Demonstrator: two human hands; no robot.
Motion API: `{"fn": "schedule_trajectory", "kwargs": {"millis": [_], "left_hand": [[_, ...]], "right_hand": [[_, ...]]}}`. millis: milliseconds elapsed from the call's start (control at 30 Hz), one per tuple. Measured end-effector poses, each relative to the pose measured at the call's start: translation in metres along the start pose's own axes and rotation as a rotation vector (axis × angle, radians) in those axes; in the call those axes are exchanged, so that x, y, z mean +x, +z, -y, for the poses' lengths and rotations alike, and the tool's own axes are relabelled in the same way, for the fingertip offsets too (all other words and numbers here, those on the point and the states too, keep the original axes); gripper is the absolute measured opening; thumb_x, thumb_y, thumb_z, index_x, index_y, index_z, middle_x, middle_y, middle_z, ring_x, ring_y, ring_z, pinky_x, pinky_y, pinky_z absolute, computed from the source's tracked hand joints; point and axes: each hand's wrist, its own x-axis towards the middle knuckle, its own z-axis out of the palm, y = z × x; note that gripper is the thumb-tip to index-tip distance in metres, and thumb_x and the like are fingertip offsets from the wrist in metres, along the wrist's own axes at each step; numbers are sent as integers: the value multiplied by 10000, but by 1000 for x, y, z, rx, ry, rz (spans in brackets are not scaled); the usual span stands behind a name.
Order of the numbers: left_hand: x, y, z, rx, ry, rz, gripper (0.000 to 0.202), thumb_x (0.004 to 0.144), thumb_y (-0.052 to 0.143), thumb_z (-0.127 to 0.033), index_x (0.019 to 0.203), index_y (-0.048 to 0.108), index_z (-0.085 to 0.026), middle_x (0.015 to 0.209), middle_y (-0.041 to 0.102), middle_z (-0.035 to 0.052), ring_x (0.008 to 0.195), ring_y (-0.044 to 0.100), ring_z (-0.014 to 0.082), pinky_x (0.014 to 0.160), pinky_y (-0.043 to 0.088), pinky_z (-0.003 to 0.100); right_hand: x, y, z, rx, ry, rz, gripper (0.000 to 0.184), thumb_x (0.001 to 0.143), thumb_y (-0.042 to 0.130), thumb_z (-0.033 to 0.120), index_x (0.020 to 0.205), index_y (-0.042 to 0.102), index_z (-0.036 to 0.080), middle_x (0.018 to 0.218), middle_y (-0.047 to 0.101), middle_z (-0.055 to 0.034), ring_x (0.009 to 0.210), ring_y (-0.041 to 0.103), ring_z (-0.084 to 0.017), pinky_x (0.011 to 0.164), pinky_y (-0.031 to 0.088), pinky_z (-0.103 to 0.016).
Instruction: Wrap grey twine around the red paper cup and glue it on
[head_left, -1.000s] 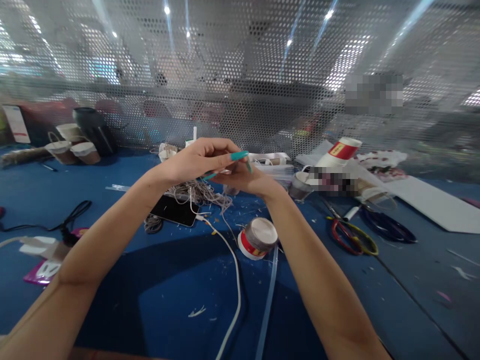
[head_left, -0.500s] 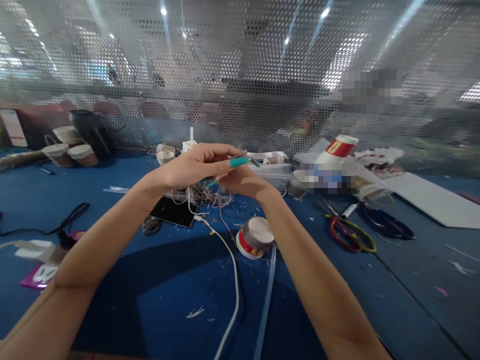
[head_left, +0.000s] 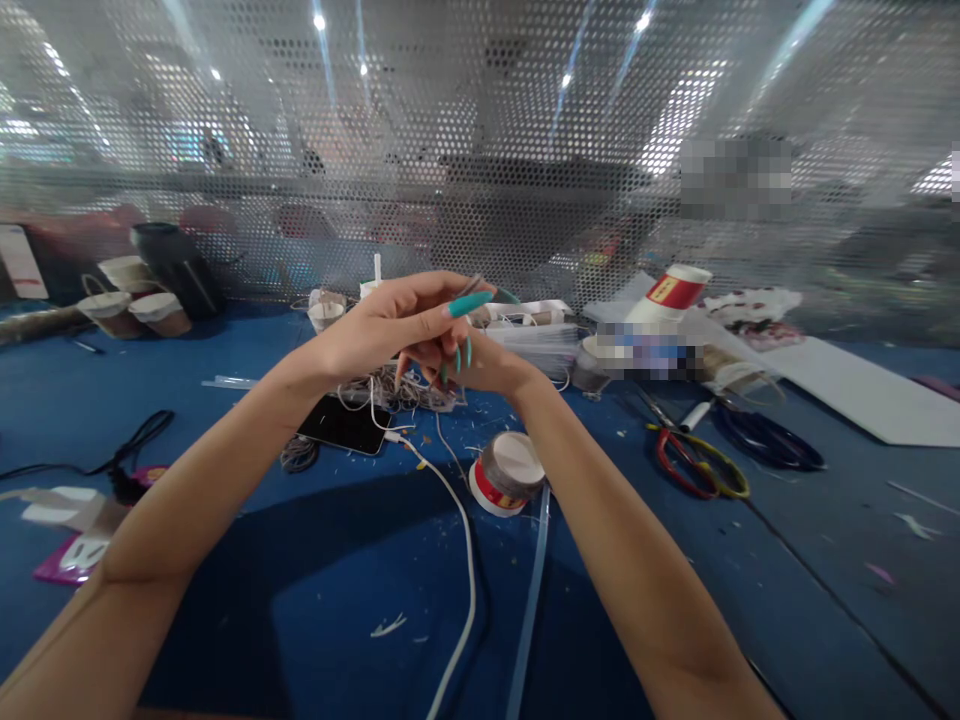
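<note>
My left hand (head_left: 397,315) is raised above the table, fingers stretched forward and its long teal-nailed thumb apart from them. Just behind and below it, overlapping it, is my right hand (head_left: 484,358). The fingers of that hand are mostly covered, and several teal nails show bent in the gap between the hands. I can make out no object in either hand. Below them, a tangle of grey-brown cord (head_left: 409,388) lies beside a black phone (head_left: 345,426) with a white cable (head_left: 461,540). Near my right forearm is a small red-and-white paper cup with a grey band (head_left: 499,495).
Scissors with red and yellow handles (head_left: 679,465) lie at right near a dark blue cord bundle (head_left: 769,438) and a white board (head_left: 870,395). Small covered cups (head_left: 161,312) and a dark bottle (head_left: 180,265) stand at left. A perforated metal screen (head_left: 480,130) rises behind the table.
My two hands have shifted slightly against each other. The left thumb has tilted upward, and more bent fingers with teal nails now show beneath it. The objects on the table have not moved.
</note>
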Motion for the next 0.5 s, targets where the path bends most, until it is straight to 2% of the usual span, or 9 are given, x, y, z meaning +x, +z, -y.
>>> {"fn": "schedule_trajectory", "kwargs": {"millis": [100, 267, 400, 500], "left_hand": [[2, -1, 2, 5, 46, -95, 327, 891, 552, -342, 1171, 599, -180, 796, 637, 8, 678, 632, 97, 610, 532, 201], [6, -5, 7, 31, 84, -189, 282, 902, 530, -342, 1146, 594, -214, 728, 615, -6, 725, 651, 130, 633, 523, 235], [12, -12, 20, 8, 148, -271, 279, 859, 587, -350, 1103, 575, -216, 898, 639, 20, 901, 641, 154, 766, 523, 268], [18, -20, 38, -34, 187, -275, 304, 777, 667, -348, 1009, 549, -192, 1033, 611, 45, 1001, 601, 160, 849, 501, 283]], "right_hand": [[-2, -4, 2, 37, 85, -1, 249, 891, 508, 264, 657, 540, 185, 495, 514, 26, 404, 476, -86, 391, 414, -222], [1, -12, 1, 56, 151, -122, 295, 931, 455, 239, 646, 510, 186, 447, 467, 51, 358, 424, -55, 368, 355, -188], [-1, -22, 1, 73, 145, -226, 310, 927, 513, 320, 648, 517, 185, 479, 480, 44, 368, 400, -45, 363, 323, -186], [-4, -29, 2, 96, 132, -311, 360, 927, 502, 424, 655, 514, 189, 503, 478, 37, 376, 390, -46, 348, 290, -190]]}}
